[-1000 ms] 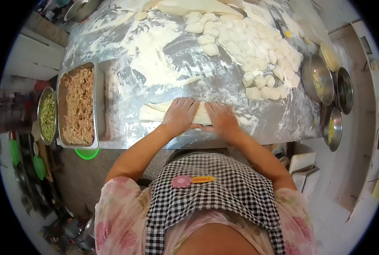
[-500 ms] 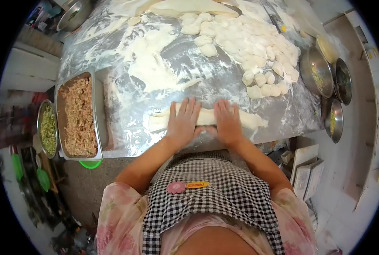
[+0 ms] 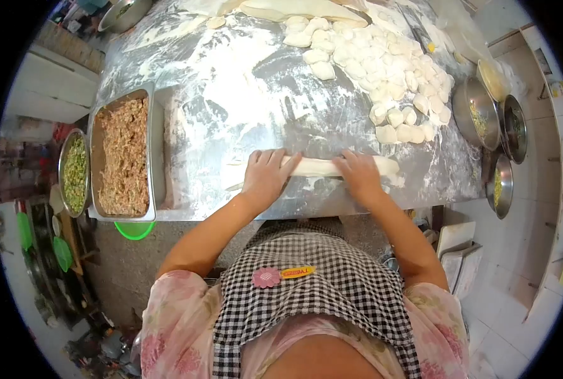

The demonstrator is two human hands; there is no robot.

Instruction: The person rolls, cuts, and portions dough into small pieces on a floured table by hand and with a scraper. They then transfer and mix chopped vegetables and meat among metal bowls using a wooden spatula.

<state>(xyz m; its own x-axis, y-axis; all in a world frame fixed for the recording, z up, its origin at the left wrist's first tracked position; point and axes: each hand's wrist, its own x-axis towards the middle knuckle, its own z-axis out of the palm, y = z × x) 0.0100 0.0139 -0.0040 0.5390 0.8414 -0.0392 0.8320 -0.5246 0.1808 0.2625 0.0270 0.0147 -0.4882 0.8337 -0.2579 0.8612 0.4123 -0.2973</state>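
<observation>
A long, pale dough roll [image 3: 316, 167] lies crosswise near the front edge of the floured metal table. Over its left part, my left hand [image 3: 268, 177] curls its fingers past the far side, thumb toward the middle. My right hand [image 3: 361, 177] is closed over the right part in the same way. Between the two hands the roll shows bare and smooth. Its right end extends beyond my right hand, and its left end looks flat and uneven. The undersides of both hands are hidden.
Many small dough pieces [image 3: 382, 69] cover the table's back right. A deep tray of minced filling [image 3: 124, 158] stands at left beside a bowl of chopped greens [image 3: 74, 174]. Metal bowls [image 3: 475, 114] stand along the right edge. A larger dough slab [image 3: 300, 9] lies at the back.
My hands have moved apart along the dough, from lying flat near each other to curling over it. The roll looks rounder and smoother between them. The view has shifted slightly.
</observation>
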